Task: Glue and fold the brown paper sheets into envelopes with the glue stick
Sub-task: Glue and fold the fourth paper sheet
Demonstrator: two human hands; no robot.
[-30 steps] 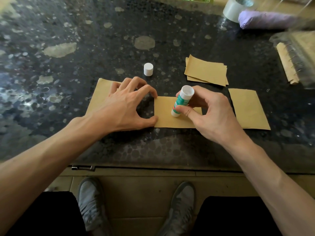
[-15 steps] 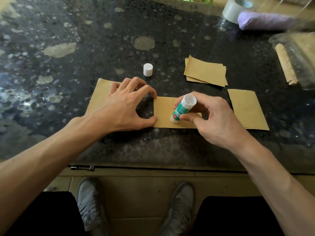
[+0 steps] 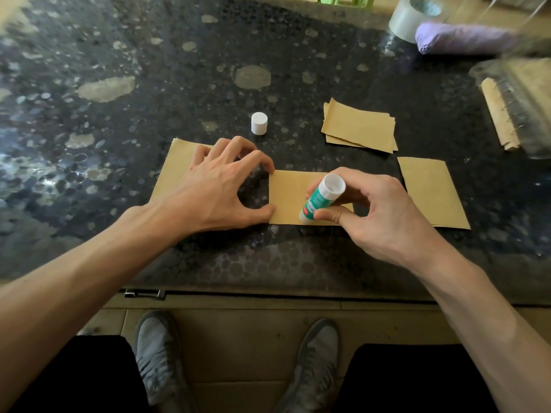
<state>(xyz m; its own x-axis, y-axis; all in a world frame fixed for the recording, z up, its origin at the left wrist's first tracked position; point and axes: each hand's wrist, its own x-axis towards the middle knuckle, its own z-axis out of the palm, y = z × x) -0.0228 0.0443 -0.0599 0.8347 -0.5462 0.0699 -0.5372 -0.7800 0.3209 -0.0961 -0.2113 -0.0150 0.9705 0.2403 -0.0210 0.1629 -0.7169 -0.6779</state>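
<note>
Sliding toward 6 o'clock since a second ago, the glue stick (image 3: 320, 201) now has its tip at the near edge of the small brown sheet (image 3: 290, 198), tilted and gripped by the right hand (image 3: 378, 216). At 9 o'clock from it the left hand (image 3: 220, 189) pins that sheet's left edge with index fingertip and thumb, grasping nothing. The white cap (image 3: 258, 123) stands at 12 o'clock from that hand.

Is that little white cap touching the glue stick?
Apart. The head view shows the cap standing alone on the table; the right hand grips the glue stick, bare table between them.
</note>
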